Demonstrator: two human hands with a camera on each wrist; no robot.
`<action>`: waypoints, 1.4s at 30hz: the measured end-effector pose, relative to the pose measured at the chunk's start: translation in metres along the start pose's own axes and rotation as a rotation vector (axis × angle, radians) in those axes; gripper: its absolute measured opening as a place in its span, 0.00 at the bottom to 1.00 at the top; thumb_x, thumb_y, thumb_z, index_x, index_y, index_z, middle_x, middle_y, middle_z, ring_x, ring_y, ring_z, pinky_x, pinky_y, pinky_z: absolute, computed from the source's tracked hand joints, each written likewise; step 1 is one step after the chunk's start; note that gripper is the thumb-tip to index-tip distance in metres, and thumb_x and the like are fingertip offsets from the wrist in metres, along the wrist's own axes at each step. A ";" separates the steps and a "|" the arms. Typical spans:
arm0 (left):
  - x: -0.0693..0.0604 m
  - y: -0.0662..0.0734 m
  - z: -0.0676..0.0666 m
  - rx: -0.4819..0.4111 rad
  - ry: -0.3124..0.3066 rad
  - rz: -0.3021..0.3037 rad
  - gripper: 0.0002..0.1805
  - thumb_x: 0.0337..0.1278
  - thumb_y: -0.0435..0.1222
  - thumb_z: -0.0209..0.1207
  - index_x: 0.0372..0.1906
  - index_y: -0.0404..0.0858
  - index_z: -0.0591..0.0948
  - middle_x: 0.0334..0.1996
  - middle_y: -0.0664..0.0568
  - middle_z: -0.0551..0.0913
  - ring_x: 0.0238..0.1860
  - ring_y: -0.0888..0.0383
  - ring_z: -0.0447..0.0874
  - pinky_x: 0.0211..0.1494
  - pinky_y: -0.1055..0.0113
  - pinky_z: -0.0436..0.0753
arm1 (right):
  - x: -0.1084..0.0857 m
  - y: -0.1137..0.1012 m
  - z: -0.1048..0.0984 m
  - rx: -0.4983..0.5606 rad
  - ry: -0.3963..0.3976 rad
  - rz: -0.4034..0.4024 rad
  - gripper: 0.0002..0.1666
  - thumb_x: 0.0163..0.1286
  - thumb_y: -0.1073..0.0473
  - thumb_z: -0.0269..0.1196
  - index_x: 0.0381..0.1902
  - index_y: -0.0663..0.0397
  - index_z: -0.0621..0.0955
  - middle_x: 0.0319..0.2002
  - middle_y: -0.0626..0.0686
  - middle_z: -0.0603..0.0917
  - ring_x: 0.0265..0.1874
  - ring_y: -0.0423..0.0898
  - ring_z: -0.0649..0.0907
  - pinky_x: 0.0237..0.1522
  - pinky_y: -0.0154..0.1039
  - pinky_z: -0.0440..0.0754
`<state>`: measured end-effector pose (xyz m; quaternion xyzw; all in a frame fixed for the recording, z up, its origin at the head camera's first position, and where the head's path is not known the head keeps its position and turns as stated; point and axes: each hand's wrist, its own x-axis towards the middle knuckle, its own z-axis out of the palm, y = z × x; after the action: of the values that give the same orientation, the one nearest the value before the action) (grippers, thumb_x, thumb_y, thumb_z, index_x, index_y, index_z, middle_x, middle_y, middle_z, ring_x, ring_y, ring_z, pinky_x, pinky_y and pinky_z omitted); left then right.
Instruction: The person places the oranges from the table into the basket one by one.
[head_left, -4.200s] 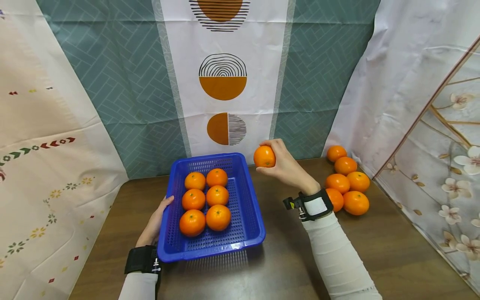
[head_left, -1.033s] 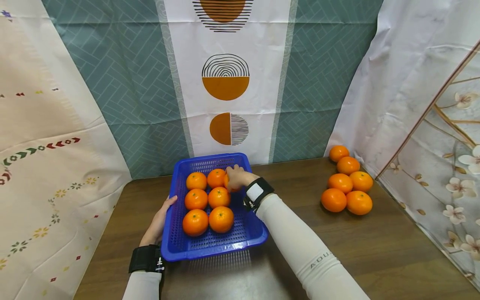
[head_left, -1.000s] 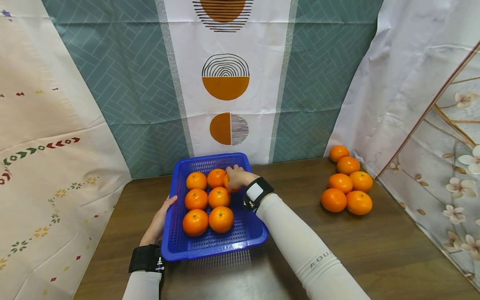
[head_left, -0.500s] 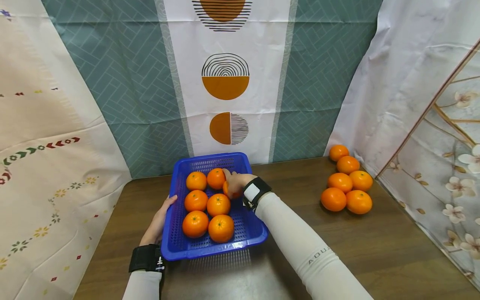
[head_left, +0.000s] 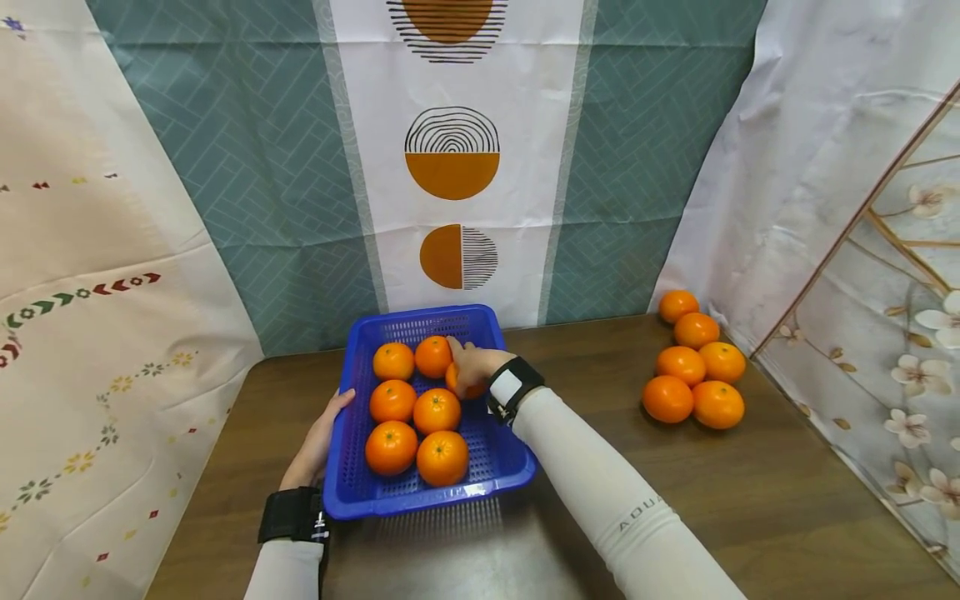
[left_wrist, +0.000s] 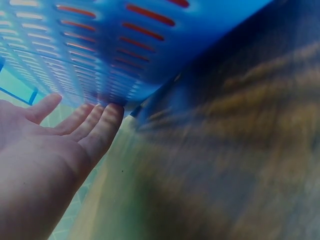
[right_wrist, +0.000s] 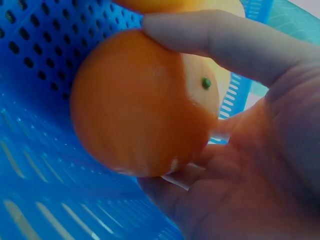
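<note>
In the head view a blue plastic basket stands on the table with several oranges inside, in two rough columns. My right hand is inside its back right part. The right wrist view shows that hand gripping an orange, thumb over the top and fingers below, close to the basket's slotted wall. My left hand is at the basket's left side. In the left wrist view its fingers are extended against the slotted blue wall.
Several more oranges lie grouped on the right of the brown table. A patterned cloth hangs behind the basket. Light cloths with printed motifs border the left and right sides.
My right hand has carried the orange leftward, from above the table into the basket. The middle and front oranges in the right column have shifted slightly toward me. My left hand stays put.
</note>
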<state>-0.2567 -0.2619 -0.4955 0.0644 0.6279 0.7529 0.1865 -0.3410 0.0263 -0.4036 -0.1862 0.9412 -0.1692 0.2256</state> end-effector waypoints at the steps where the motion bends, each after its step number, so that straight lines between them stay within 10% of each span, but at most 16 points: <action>1: 0.000 0.000 0.001 -0.003 0.006 -0.001 0.38 0.82 0.59 0.37 0.84 0.58 0.37 0.79 0.39 0.51 0.66 0.48 0.71 0.60 0.51 0.81 | -0.001 0.000 0.000 -0.009 -0.002 -0.002 0.64 0.60 0.63 0.72 0.84 0.57 0.46 0.75 0.68 0.61 0.67 0.56 0.71 0.69 0.45 0.69; 10: -0.002 0.000 0.002 0.000 0.005 -0.012 0.39 0.82 0.60 0.37 0.84 0.58 0.35 0.80 0.40 0.50 0.66 0.49 0.71 0.61 0.50 0.81 | -0.012 -0.003 -0.012 -0.096 0.039 -0.038 0.54 0.71 0.55 0.65 0.84 0.57 0.49 0.78 0.68 0.58 0.76 0.60 0.65 0.75 0.53 0.63; 42: -0.002 0.000 0.001 0.022 0.007 -0.004 0.39 0.82 0.60 0.36 0.84 0.57 0.35 0.79 0.39 0.51 0.64 0.51 0.73 0.60 0.51 0.81 | -0.050 0.029 -0.051 0.227 0.457 -0.376 0.28 0.75 0.66 0.59 0.71 0.62 0.71 0.67 0.64 0.70 0.69 0.60 0.72 0.70 0.52 0.71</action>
<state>-0.2547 -0.2614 -0.4947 0.0629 0.6370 0.7457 0.1851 -0.3328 0.0848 -0.3544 -0.2878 0.8916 -0.3495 -0.0074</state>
